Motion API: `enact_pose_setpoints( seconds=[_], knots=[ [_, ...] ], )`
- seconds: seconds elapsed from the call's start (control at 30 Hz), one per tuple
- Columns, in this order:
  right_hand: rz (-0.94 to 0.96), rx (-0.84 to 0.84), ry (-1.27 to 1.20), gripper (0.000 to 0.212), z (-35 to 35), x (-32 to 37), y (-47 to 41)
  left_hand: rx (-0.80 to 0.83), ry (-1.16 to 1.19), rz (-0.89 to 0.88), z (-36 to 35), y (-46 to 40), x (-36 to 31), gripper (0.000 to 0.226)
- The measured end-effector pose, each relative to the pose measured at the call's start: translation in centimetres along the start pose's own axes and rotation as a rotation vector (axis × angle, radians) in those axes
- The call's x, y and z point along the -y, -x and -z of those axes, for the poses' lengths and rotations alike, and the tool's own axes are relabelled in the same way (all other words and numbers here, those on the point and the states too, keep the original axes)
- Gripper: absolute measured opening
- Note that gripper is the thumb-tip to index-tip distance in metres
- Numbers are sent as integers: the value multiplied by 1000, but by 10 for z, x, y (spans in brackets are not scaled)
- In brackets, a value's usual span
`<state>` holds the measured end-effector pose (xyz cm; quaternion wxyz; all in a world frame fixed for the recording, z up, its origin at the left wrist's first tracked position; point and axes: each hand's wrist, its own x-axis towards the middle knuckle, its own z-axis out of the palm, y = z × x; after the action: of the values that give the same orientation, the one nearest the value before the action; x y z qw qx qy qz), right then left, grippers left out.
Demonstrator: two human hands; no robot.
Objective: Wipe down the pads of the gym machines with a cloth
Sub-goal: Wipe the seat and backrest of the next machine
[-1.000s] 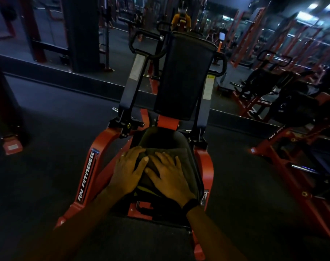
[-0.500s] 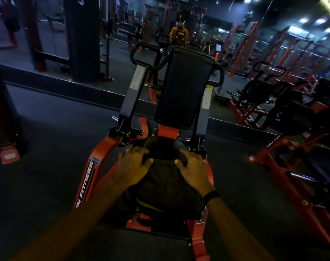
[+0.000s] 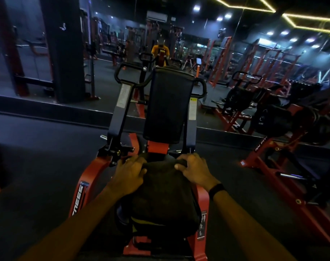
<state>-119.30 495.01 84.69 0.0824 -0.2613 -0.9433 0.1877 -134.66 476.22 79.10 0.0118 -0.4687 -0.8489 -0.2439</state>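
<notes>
Dim gym; left hand (image 3: 129,173), right hand (image 3: 195,170) grip cloth (image 3: 164,193) on seat.

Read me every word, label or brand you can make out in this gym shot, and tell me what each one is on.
"TNESS", the visible end of a longer word, on the left orange frame arm of the machine.
"RN FIT", partly dim, on the orange frame of the neighbouring machine.
White label on the left upright: too blurred to read.
Yellow-topped warning sticker on the right upright: too small.
Pictogram sticker on the right frame: unreadable.
</notes>
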Motion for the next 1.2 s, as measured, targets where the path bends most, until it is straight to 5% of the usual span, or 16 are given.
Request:
enact_pose_setpoints(
  seconds=[0.27,0.57,0.97,1.07,1.2],
  knots=[
    [84,-200,50,20,83,16,-47,-92,-18,-192,79,-83,-27,23],
    [231,-685,47,26,154,39,-128,-394,-71,-296,168,-194,-42,16],
    [223,-873,-250,14,187,48,-239,-434,2,-298,193,-302,-50,18],
    [169,-965,-219,25,170,53,-251,-444,66,-286,184,-321,-43,18],
    [159,-899,-28,67,140,66,-269,-530,128,-361,179,-330,-34,14]
  ],
)
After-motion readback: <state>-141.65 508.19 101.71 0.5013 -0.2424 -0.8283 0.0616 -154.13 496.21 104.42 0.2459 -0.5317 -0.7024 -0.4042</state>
